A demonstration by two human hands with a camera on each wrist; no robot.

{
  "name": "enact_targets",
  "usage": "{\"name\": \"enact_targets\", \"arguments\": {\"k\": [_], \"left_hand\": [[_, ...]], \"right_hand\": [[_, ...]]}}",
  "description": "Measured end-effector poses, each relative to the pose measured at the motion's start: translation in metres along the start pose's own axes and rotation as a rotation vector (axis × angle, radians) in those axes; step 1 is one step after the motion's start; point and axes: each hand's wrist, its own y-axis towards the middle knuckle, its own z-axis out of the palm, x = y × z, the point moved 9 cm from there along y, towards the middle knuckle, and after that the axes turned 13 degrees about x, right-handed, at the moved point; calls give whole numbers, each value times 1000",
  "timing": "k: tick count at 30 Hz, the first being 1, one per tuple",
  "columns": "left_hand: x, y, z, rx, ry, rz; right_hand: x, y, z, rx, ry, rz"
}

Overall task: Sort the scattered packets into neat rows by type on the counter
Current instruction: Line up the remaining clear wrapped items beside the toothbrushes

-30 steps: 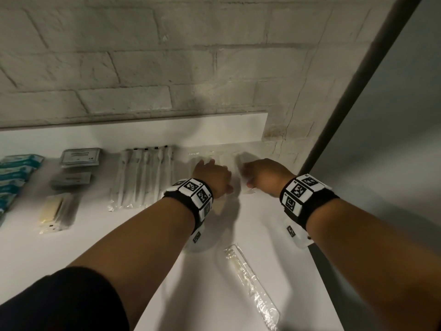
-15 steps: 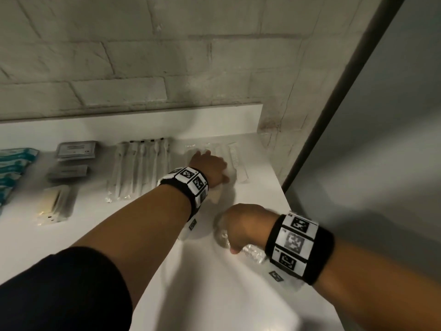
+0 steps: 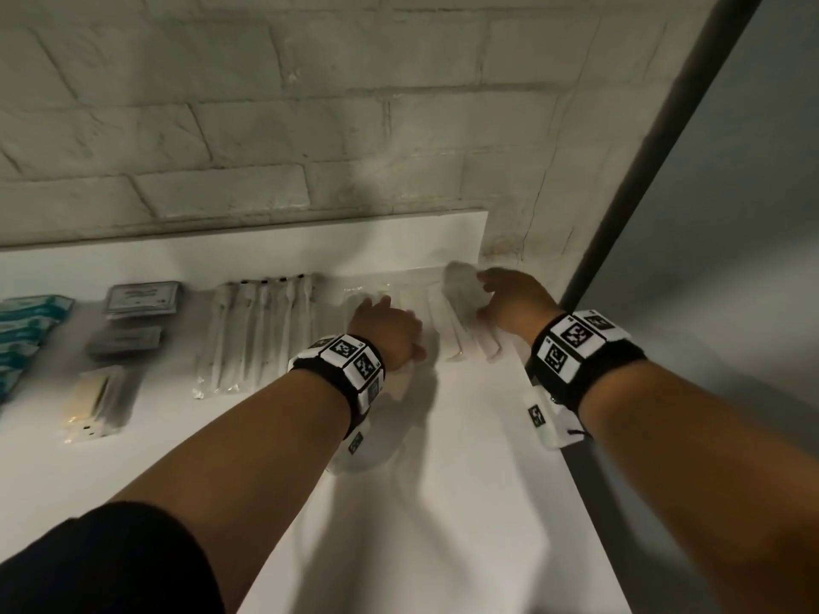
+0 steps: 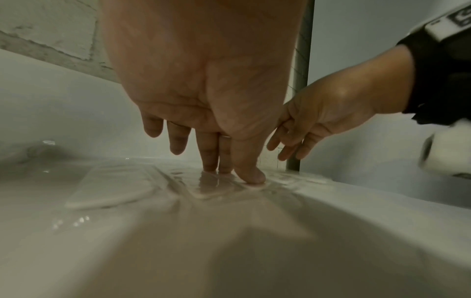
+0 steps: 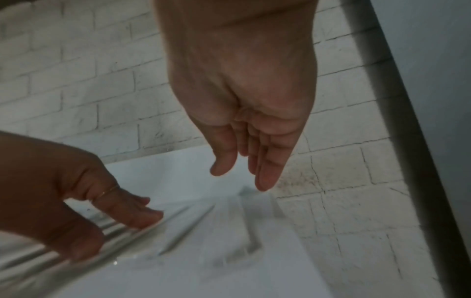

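Note:
A row of long clear packets [image 3: 447,321] lies at the back right of the white counter [image 3: 465,502]. My left hand [image 3: 385,327] presses straight fingers [image 4: 248,173] down on one clear packet [image 4: 219,189] in that row. My right hand [image 3: 509,299] hovers at the right end of the row, by a blurred packet [image 3: 461,285]. In the right wrist view its fingers [image 5: 265,173] hang straight and hold nothing above the packets [image 5: 229,231]. The left hand [image 5: 102,205] shows there too, flat on the plastic.
Left of the clear row lie white swab packets [image 3: 257,334], grey packets [image 3: 142,296], a beige packet [image 3: 95,401] and teal packets [image 3: 22,330]. A brick wall backs the counter. The counter's right edge [image 3: 580,480] runs close under my right wrist, beside a dark post [image 3: 642,170].
My right hand took the long clear packet from the counter's front and brought it back to the row's right end; its fingers are now off it. The left hand stayed pressing on the row.

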Motion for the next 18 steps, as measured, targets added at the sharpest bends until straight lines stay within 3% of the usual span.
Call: {"name": "enact_targets", "arguments": {"k": [4, 8, 13, 18], "left_hand": [[2, 3, -3, -54, -38, 11], [-7, 3, -18, -206, -142, 49], [-29, 18, -9, -86, -119, 49], [-33, 20, -9, -129, -169, 77]], "right_hand": [[5, 6, 39, 221, -483, -55], [3, 11, 38, 194, -506, -70], [2, 11, 32, 197, -519, -92], [-3, 6, 31, 213, -432, -181]]}}
